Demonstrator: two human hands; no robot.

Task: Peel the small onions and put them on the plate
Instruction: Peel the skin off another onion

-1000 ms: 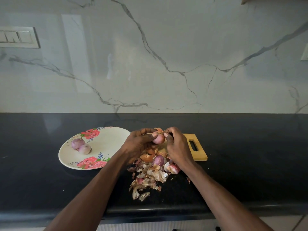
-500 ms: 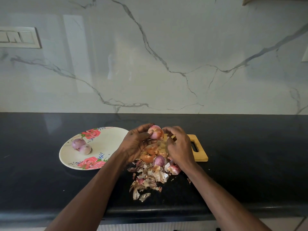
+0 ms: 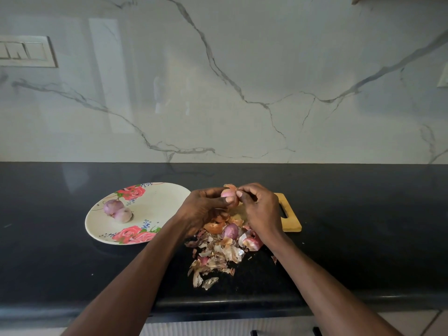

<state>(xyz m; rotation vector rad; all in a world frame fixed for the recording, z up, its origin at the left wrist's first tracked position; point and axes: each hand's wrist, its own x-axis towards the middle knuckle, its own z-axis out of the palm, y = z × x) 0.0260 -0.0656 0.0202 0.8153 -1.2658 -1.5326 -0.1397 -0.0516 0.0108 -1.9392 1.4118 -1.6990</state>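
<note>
My left hand (image 3: pixel 206 207) grips a small pink onion (image 3: pixel 228 194) above the wooden cutting board (image 3: pixel 291 220). My right hand (image 3: pixel 260 208) pinches a flap of papery skin at the onion's top. Two peeled onions (image 3: pixel 117 210) lie side by side on the left part of the rose-patterned plate (image 3: pixel 155 204). Below my hands, a purple onion (image 3: pixel 230 231) sits in a heap of loose skins (image 3: pixel 218 253) on the black counter. Most of the board is hidden under my hands and the skins.
The black counter (image 3: pixel 363 226) runs the full width, with its front edge near the bottom. A marble wall (image 3: pixel 242 81) stands behind it, with a switch plate (image 3: pixel 26 52) at the upper left.
My right hand has come back to the onion's top and taken hold of its skin. The left hand has turned the onion a little.
</note>
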